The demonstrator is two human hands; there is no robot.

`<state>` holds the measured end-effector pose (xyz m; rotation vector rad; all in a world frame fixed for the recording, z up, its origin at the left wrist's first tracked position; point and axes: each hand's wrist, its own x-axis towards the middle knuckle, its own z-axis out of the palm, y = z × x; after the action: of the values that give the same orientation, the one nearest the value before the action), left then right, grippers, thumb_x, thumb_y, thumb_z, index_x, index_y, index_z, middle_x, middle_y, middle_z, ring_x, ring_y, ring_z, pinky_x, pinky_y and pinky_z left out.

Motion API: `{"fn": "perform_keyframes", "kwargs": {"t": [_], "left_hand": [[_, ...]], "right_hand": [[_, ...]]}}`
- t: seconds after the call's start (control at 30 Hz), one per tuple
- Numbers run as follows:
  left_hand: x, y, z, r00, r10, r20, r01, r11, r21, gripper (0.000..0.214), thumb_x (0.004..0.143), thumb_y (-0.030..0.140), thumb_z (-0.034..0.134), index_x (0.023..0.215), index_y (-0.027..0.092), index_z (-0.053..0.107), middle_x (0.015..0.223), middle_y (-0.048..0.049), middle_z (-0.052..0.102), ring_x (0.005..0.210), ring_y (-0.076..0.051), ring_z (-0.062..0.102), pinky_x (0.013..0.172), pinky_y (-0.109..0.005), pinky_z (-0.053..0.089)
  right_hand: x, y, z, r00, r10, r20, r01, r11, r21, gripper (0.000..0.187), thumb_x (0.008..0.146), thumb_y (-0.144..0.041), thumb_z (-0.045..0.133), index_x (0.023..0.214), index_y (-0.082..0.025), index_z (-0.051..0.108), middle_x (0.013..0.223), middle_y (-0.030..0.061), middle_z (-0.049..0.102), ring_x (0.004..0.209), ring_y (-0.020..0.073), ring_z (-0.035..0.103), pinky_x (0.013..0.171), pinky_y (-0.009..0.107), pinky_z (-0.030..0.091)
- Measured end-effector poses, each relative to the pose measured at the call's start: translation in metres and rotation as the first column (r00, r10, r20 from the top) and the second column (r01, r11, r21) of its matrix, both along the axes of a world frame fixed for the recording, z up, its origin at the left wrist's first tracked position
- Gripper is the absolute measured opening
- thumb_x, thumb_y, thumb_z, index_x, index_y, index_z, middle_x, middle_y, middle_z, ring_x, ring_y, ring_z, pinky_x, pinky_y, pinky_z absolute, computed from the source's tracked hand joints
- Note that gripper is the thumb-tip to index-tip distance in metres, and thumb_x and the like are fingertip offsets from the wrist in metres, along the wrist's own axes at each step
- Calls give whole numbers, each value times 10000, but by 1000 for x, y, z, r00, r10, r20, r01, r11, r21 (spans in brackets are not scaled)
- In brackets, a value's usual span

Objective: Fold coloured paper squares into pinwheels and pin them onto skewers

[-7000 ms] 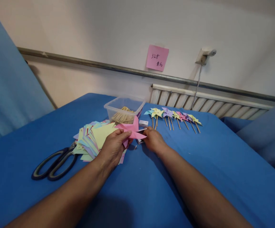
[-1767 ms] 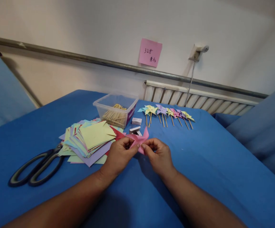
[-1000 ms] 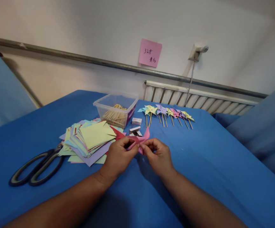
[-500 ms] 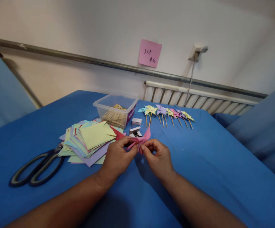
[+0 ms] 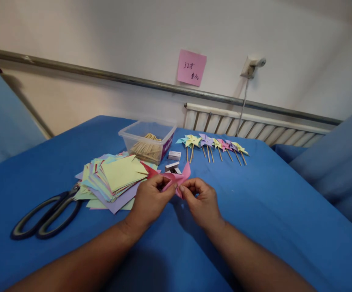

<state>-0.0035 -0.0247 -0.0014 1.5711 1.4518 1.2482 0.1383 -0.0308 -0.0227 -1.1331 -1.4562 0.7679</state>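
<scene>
A pink paper pinwheel (image 5: 180, 177) is pinched between both hands just above the blue cloth (image 5: 270, 202). My left hand (image 5: 150, 200) grips its left side with thumb and fingers closed. My right hand (image 5: 201, 200) pinches its centre, fingers curled. A stack of coloured paper squares (image 5: 115, 178) lies left of the hands. Behind it stands a clear plastic tub (image 5: 147, 140) with wooden sticks inside. A row of finished pinwheels on sticks (image 5: 214, 146) lies to the right of the tub.
Black-handled scissors (image 5: 44, 217) lie at the left. Two small white boxes (image 5: 173, 160) sit between the tub and my hands. A pink sticky note (image 5: 191, 67) hangs on the wall, above a rail and a white radiator (image 5: 255, 125).
Seven seconds ago my right hand reached toward the small boxes and the pinwheel was held by the left hand alone. Since then both hands have pinched it, with only slight finger shifts.
</scene>
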Motion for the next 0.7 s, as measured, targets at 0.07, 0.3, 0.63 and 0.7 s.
{"fn": "perform_keyframes", "kwargs": {"t": [0.07, 0.3, 0.63, 0.7], "left_hand": [[0, 0, -1, 1000, -14, -11, 14, 1000, 6, 173, 721, 330, 669, 797, 178, 698, 687, 4, 700, 640, -156, 614, 594, -241, 449], [2, -3, 2, 999, -19, -33, 20, 1000, 20, 148, 728, 283, 653, 823, 183, 705, 715, 1, 711, 658, -159, 628, 605, -246, 468], [1, -6, 6, 992, 15, -126, -4, 996, 91, 147, 717, 225, 646, 842, 197, 720, 753, 4, 729, 693, -161, 649, 642, -241, 490], [2, -6, 7, 993, 8, -114, 2, 997, 81, 137, 719, 220, 642, 830, 195, 718, 736, 8, 727, 677, -157, 648, 622, -234, 489]], "right_hand": [[0, 1, -1, 1000, -1, 3, 1, 1000, -9, 91, 793, -239, 614, 733, -181, 649, 678, 0, 647, 589, 120, 570, 578, 229, 466], [0, 0, -3, 1000, -1, -14, 1, 1000, -28, 91, 800, -239, 615, 748, -175, 653, 686, 7, 652, 599, 126, 577, 586, 238, 470], [0, -2, 2, 999, 27, -45, -28, 999, -20, 89, 804, -230, 617, 749, -169, 651, 697, 8, 657, 612, 125, 586, 601, 237, 475], [0, -1, 1, 998, 29, -47, -31, 999, -22, 85, 801, -224, 617, 749, -167, 652, 695, 7, 657, 609, 123, 585, 597, 234, 473]]}}
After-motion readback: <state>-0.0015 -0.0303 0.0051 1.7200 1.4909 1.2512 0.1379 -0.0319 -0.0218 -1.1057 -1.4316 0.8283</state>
